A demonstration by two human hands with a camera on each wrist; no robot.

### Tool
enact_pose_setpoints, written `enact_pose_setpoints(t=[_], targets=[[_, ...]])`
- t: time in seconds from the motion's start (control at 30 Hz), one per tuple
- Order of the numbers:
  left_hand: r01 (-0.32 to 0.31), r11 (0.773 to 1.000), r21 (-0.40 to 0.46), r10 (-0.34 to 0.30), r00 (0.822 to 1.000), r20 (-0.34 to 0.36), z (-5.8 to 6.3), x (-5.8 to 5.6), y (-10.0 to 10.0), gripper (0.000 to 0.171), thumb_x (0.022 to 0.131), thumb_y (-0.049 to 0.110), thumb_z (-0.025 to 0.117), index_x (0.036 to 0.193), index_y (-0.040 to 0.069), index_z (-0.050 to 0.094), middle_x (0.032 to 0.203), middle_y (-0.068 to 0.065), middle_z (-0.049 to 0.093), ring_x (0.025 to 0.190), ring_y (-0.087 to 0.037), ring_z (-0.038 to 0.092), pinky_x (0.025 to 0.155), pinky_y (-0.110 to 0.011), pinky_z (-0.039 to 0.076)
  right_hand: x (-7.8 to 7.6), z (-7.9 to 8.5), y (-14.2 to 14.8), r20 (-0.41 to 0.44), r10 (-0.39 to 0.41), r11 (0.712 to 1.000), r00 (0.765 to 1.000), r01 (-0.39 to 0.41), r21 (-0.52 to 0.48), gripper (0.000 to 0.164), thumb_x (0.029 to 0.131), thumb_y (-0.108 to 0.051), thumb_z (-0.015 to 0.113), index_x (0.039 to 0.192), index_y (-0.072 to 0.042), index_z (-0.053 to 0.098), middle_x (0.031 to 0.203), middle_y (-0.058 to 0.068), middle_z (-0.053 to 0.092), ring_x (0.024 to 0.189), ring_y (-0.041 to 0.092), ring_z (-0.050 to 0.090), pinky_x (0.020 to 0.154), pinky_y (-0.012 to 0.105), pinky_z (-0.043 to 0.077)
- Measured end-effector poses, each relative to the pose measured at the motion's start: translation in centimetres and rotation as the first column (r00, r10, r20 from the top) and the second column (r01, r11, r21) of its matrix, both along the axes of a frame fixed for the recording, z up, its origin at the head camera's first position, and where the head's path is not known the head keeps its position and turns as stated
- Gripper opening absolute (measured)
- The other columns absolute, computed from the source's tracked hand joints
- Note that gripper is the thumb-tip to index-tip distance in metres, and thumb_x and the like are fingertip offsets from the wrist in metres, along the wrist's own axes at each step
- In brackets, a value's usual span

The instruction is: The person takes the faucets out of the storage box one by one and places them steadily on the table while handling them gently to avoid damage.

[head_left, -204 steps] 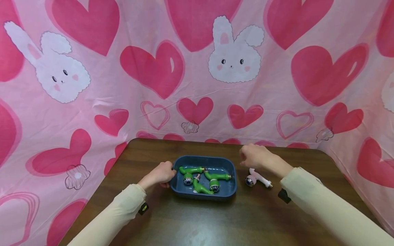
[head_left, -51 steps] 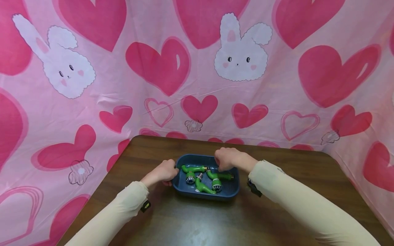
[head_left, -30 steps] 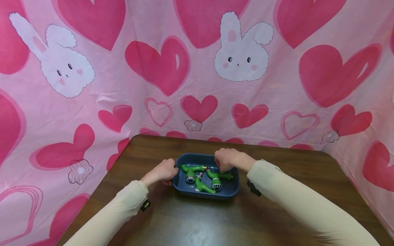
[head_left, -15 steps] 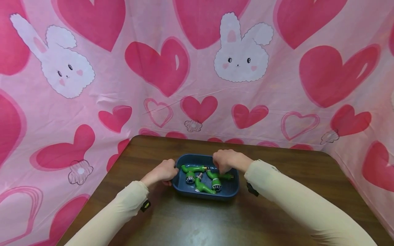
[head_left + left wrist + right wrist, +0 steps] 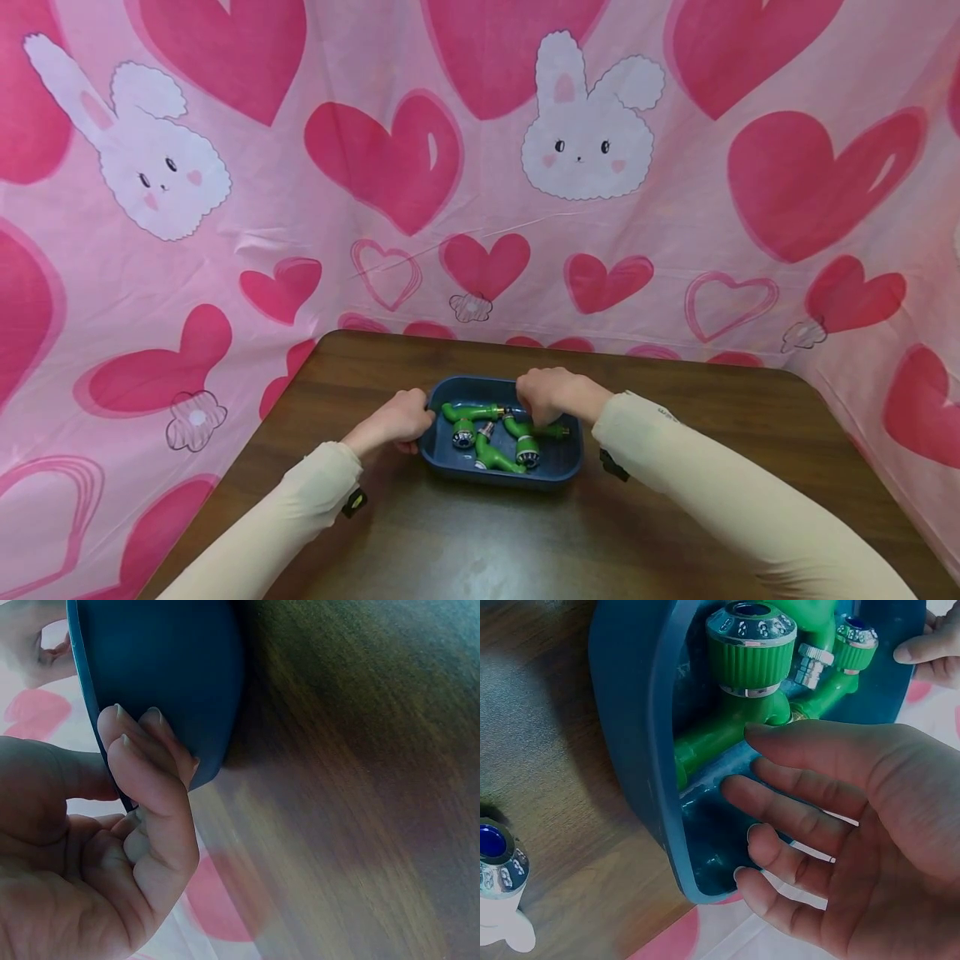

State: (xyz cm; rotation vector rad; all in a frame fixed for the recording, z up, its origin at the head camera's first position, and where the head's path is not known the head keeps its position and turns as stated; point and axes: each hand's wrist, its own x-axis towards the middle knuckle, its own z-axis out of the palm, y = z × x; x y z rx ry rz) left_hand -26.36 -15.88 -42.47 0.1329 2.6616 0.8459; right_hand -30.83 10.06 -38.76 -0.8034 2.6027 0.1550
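Note:
My left hand (image 5: pixel 401 417) grips the left rim of a blue plastic bin (image 5: pixel 498 477), thumb inside and fingers curled outside in the left wrist view. Several green plastic taps lie in the bin: one tap (image 5: pixel 471 412) at the back left, one (image 5: pixel 495 458) at the front, one (image 5: pixel 527 447) at the right. Over the bin's right end is my right hand (image 5: pixel 553 393). In the right wrist view its fingers are loosely spread and hold nothing. Its thumb tip lies at the right-hand green tap (image 5: pixel 754 664); whether it touches cannot be told.
A white tap (image 5: pixel 499 889) with a chrome ring lies on the wooden table (image 5: pixel 420 542) outside the bin; my right arm hides it in the head view. A pink heart-and-rabbit cloth (image 5: pixel 480 217) hangs behind and beside the table.
My right hand has moved left from above the white tap to over the bin, then slightly further left in the last second. My left hand keeps its grip on the rim.

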Motion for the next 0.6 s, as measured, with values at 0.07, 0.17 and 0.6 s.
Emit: enact_pose_setpoints(t=[0.07,0.17,0.6], targets=[[0.003,1.000,-0.004,-0.003,1.000,-0.003,-0.09,-0.03,0.01,0.019,0.107,0.011,0.056,0.096,-0.002,0.065,0.070,-0.015,0.063,0.049,-0.021,0.066,0.049,-0.033,0.059,0.03,-0.02,-0.07,0.006,-0.004,1.000,1.000,0.004,-0.001,0.019,0.084,-0.016,0.088,0.087,-0.020,0.070,0.083,-0.005,0.063,0.078,0.016,0.060,0.075,0.035,0.058],[0.005,1.000,-0.008,-0.005,1.000,-0.008,-0.06,0.01,0.02,0.021,0.107,0.011,0.056,0.094,-0.002,0.065,0.069,-0.015,0.064,0.049,-0.020,0.066,0.048,-0.033,0.059,0.08,0.08,-0.20,0.015,-0.006,1.000,1.000,0.006,0.003,0.018,0.084,-0.015,0.088,0.087,-0.020,0.070,0.084,-0.005,0.064,0.079,0.017,0.060,0.075,0.035,0.058],[0.006,1.000,-0.007,-0.006,1.000,-0.005,-0.07,0.01,-0.02,0.022,0.107,0.011,0.055,0.092,-0.002,0.064,0.069,-0.015,0.063,0.049,-0.020,0.066,0.049,-0.033,0.059,0.21,-0.38,-0.46,0.041,-0.016,1.000,0.999,0.015,0.025,0.016,0.086,-0.011,0.085,0.087,-0.018,0.071,0.080,-0.003,0.064,0.073,0.016,0.059,0.069,0.032,0.057]])
